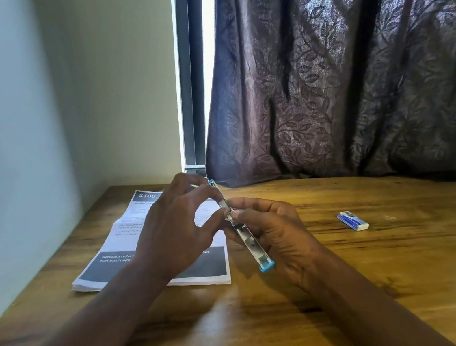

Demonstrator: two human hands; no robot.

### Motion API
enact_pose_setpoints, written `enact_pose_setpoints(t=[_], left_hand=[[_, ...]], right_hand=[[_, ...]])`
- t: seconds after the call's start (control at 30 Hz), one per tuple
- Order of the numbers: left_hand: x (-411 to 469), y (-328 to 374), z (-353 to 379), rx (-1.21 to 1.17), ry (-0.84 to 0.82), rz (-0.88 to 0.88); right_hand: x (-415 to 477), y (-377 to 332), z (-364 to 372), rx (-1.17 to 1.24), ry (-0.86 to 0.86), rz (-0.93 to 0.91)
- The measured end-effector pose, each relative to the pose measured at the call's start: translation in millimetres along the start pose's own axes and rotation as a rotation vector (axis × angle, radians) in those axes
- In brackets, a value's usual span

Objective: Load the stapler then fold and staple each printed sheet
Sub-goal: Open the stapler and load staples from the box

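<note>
A slim metal stapler (245,236) with blue plastic ends is held above the wooden table, its long channel facing up. My right hand (280,236) cradles it from below with the thumb on the rail. My left hand (175,227) pinches the far part of the stapler with thumb and fingertips. Whether a staple strip sits between those fingers is hidden. A stack of printed sheets (109,267) with dark bands lies flat on the table under my left hand. A small blue and white staple box (352,221) lies to the right of my hands.
The wooden table (421,276) meets a pale wall on the left. A dark patterned curtain (355,74) hangs along the back edge and drapes onto the table's far right. A window frame (190,88) shows beside it.
</note>
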State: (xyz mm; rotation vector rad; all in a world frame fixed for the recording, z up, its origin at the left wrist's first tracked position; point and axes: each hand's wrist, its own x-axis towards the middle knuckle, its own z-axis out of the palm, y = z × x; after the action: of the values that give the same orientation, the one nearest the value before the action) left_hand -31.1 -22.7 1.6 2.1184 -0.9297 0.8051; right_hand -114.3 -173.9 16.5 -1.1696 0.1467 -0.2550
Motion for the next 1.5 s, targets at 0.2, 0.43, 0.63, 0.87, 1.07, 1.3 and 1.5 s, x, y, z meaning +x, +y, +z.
enact_pose_setpoints(t=[0.2, 0.43, 0.63, 0.87, 1.07, 1.3, 1.5], left_hand=[[0, -3, -3, 0.124, -0.046, 0.088], [-1, -3, 2, 0.226, -0.016, 0.087], [-4, 10, 12, 0.270, 0.005, -0.024], [-3, 5, 19, 0.007, 0.003, -0.185], [-3, 12, 20, 0.038, 0.032, -0.071], [-5, 17, 19, -0.101, 0.020, -0.003], [-3, 22, 16, -0.361, 0.085, -0.179]], right_hand=[[-2, 1, 1, -0.066, 0.012, -0.048], [0, 4, -1, -0.176, 0.045, -0.073], [0, 5, -1, -0.179, 0.099, -0.088], [0, 3, -2, -0.173, 0.127, -0.045], [0, -2, -6, -0.103, 0.139, 0.042], [2, -5, -9, 0.021, 0.147, 0.080], [13, -4, -21, 0.064, 0.208, 0.081]])
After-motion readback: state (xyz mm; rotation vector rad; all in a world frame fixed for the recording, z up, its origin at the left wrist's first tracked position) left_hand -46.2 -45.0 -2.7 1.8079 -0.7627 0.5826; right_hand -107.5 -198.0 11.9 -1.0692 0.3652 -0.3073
